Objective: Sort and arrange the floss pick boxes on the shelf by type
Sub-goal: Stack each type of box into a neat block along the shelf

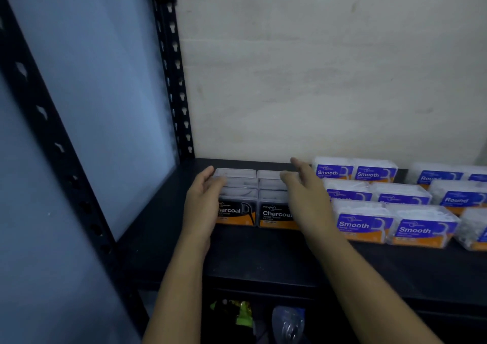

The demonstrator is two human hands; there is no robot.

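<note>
Fingertips of both hands are blurred. L hand [203, 198] covers the first letter on the front-left label of the Charcoal boxes [274, 216]; R hand [305, 193] hides the last letter on the front-right one. Rows behind show lids only. Far right of that block, the Round boxes [457, 198] are cut off by the frame edge, small print unreadable. Below the block, a green wrapper [243, 314] and some clear plastic [288, 322] sit in the dark, hard to make out.

Black metal shelf [263, 259] carries all boxes. Slotted black post [174, 67] rises left-behind the block, frosted panel [105, 80] further left, pale scuffed wall [316, 67] behind.

Labels: "Charcoal / Dental Flosser", black over orange, block 2 wide, 3 deep. Just right of it, Smooth boxes [363, 225], purple over orange, also 2 by 3. Both hands have fingers straight and slightly apart: L flat against the block's left side, R against its right.
</note>
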